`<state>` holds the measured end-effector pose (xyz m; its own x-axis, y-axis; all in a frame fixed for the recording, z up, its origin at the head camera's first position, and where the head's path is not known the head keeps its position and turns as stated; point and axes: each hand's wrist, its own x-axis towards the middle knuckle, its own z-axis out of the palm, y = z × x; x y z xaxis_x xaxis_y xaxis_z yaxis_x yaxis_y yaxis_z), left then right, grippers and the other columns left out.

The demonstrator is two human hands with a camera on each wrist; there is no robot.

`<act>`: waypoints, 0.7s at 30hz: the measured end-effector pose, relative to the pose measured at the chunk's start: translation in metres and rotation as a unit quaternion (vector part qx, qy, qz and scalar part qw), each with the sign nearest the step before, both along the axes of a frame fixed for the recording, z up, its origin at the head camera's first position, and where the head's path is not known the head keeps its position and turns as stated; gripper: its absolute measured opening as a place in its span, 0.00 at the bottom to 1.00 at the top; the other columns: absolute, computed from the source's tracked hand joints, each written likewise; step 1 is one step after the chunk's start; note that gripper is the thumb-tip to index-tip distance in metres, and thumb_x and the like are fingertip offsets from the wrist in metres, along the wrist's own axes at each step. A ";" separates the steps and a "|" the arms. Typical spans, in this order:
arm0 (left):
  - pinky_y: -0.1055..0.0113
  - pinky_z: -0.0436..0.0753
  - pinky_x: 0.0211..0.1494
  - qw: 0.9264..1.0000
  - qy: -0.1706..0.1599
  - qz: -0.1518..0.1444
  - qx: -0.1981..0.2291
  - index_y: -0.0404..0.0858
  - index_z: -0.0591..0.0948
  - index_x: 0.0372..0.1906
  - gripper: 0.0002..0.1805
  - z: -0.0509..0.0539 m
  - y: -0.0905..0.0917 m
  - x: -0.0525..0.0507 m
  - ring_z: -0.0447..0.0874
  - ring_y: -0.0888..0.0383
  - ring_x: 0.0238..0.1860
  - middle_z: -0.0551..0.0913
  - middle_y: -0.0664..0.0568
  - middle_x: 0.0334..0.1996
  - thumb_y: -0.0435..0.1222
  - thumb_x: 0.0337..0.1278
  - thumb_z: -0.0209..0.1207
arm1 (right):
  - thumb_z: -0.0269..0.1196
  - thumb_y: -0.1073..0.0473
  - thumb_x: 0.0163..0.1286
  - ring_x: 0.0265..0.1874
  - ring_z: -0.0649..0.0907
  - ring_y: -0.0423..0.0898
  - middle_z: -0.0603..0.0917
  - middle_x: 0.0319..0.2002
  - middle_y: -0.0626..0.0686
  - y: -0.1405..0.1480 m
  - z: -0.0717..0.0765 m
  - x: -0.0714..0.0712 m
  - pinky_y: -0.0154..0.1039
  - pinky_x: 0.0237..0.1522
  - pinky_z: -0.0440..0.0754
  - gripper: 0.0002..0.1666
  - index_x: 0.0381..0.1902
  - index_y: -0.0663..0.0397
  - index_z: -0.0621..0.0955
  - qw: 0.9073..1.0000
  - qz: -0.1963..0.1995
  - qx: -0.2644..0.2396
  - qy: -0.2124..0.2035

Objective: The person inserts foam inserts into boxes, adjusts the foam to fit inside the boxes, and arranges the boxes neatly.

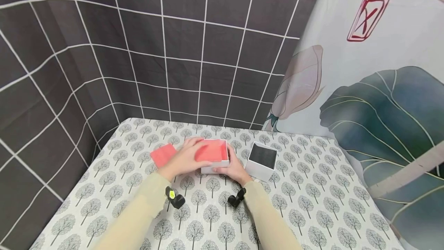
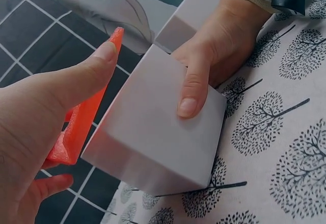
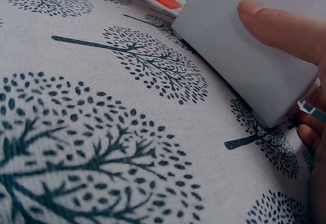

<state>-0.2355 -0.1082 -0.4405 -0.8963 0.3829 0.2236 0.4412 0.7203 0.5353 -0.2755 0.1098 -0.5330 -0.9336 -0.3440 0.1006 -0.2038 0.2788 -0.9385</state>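
Note:
A red, foam-like pad [image 1: 212, 150] is pinched in my left hand [image 1: 184, 159], over the top of a white box [image 1: 209, 170]. In the left wrist view the pad [image 2: 90, 122] tilts beside the box's upper edge, with the thumb along its face. My right hand [image 1: 236, 168] holds the box from its right side. Its thumb lies on the near wall of the box, as the right wrist view shows on the white wall [image 3: 229, 46]. The pad in the head view hides the box's inside.
A second red piece [image 1: 161, 155] lies flat on the table, left of the left hand. Right of the right hand stands another white box [image 1: 258, 170] with a black surface [image 1: 263, 155] inside its rim. A tree-patterned cloth [image 1: 211, 213] covers the table. A dark gridded curtain [image 1: 180, 72] hangs behind.

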 end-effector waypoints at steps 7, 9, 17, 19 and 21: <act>0.41 0.72 0.55 1.000 -0.010 -0.008 -0.003 0.44 0.69 0.65 0.44 -0.002 0.009 -0.007 0.57 0.50 0.64 0.62 0.48 0.66 0.63 0.42 0.61 | 0.78 0.50 0.37 0.55 0.73 0.47 0.71 0.59 0.47 0.001 -0.001 0.000 0.57 0.61 0.63 0.68 0.71 0.28 0.51 1.000 -0.003 -0.007 0.009; 0.42 0.72 0.56 1.000 -0.009 -0.009 -0.004 0.45 0.69 0.65 0.44 -0.003 0.011 -0.009 0.57 0.51 0.64 0.62 0.50 0.66 0.63 0.42 0.61 | 0.79 0.50 0.36 0.54 0.73 0.47 0.71 0.59 0.47 0.001 -0.001 0.000 0.57 0.60 0.64 0.68 0.70 0.27 0.51 1.000 -0.006 -0.007 0.008; 0.45 0.72 0.57 1.000 -0.007 -0.006 -0.019 0.44 0.70 0.64 0.43 -0.004 0.018 -0.015 0.57 0.52 0.64 0.62 0.50 0.65 0.63 0.43 0.60 | 0.77 0.56 0.40 0.54 0.72 0.51 0.70 0.59 0.53 -0.001 0.020 0.010 0.57 0.59 0.65 0.66 0.72 0.41 0.51 1.000 0.012 -0.003 0.011; 0.45 0.71 0.57 1.000 -0.014 -0.006 -0.022 0.43 0.70 0.63 0.43 -0.003 0.019 -0.017 0.57 0.51 0.64 0.62 0.49 0.66 0.63 0.44 0.60 | 0.77 0.58 0.41 0.55 0.72 0.52 0.70 0.59 0.56 -0.001 0.028 0.015 0.57 0.59 0.65 0.65 0.72 0.45 0.51 1.000 0.017 -0.003 0.010; 0.44 0.71 0.57 0.999 -0.021 -0.002 -0.023 0.42 0.70 0.64 0.43 -0.003 0.020 -0.018 0.57 0.51 0.64 0.61 0.49 0.66 0.63 0.44 0.60 | 0.76 0.58 0.42 0.56 0.71 0.52 0.69 0.60 0.56 -0.002 0.033 0.018 0.57 0.60 0.64 0.65 0.72 0.47 0.51 1.000 0.016 0.002 0.005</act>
